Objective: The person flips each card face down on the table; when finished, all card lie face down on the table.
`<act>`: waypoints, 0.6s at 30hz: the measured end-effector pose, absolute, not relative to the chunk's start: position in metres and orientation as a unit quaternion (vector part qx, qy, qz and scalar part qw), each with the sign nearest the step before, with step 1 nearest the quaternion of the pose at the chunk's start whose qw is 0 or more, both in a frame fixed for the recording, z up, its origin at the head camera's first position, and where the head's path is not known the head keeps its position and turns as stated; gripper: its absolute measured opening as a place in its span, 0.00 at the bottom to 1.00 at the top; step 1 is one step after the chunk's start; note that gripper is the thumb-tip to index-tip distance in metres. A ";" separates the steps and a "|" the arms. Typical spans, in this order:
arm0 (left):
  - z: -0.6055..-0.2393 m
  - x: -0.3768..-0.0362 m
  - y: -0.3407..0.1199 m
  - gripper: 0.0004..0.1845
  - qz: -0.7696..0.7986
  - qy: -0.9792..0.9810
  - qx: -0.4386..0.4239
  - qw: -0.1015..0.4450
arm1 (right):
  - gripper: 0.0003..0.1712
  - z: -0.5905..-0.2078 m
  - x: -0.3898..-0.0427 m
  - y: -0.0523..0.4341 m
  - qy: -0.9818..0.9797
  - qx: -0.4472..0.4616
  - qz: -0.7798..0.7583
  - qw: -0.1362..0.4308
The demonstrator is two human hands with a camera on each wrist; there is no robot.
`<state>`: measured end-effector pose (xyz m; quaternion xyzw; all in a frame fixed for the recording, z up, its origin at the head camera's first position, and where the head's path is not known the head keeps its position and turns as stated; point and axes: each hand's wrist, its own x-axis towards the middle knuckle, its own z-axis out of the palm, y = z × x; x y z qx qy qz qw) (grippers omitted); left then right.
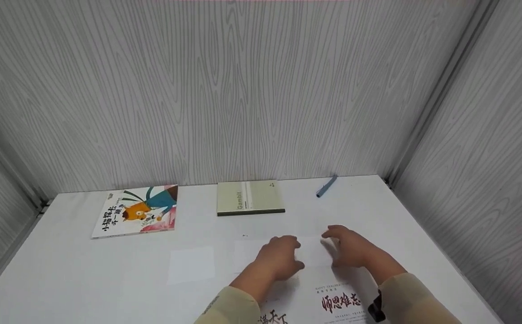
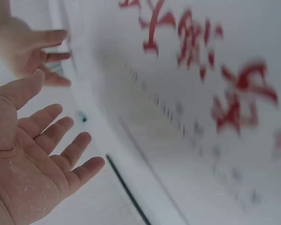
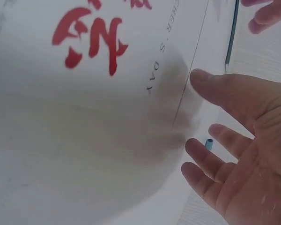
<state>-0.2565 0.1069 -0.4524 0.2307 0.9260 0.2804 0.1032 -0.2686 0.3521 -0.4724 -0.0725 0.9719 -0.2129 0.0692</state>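
Note:
White printed paper (image 1: 301, 310) with red and dark brush lettering lies at the front of the table, partly covered by both forearms. Over its far edge, my left hand (image 1: 281, 256) is held with spread, slightly bent fingers and nothing in them. My right hand (image 1: 353, 247) faces it a little way to the right, likewise without anything between fingers and thumb. Close-up in the right wrist view, the thumb and fingertips overlap the paper's edge, beside small print and a large red character (image 3: 114, 47). The left wrist view shows the left palm (image 2: 28, 178) turned toward the camera.
Behind the hands lies a green Gambit pad (image 1: 250, 197), with a blue pen (image 1: 327, 186) to its right. A picture book (image 1: 139, 210) lies at the back left. A small blank white sheet (image 1: 191, 265) sits left of the hands. Grey wood-grain panels (image 1: 220, 90) surround the table.

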 end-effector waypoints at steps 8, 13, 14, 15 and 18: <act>-0.430 -0.251 0.036 0.28 0.322 0.917 0.216 0.089 | 0.40 -0.456 -0.245 0.319 0.942 -0.116 -0.311 0.059; -0.427 -0.236 0.012 0.33 0.323 0.917 0.216 0.091 | 0.42 -0.456 -0.226 0.279 0.932 -0.137 -0.319 0.105; -0.428 -0.232 0.009 0.35 0.318 0.917 0.220 0.094 | 0.42 -0.457 -0.221 0.273 0.930 -0.144 -0.316 0.119; -0.428 -0.227 0.006 0.37 0.314 0.917 0.225 0.100 | 0.43 -0.459 -0.217 0.267 0.930 -0.151 -0.309 0.131; -0.433 -0.216 0.000 0.44 0.293 0.917 0.241 0.119 | 0.42 -0.463 -0.203 0.253 0.928 -0.168 -0.292 0.160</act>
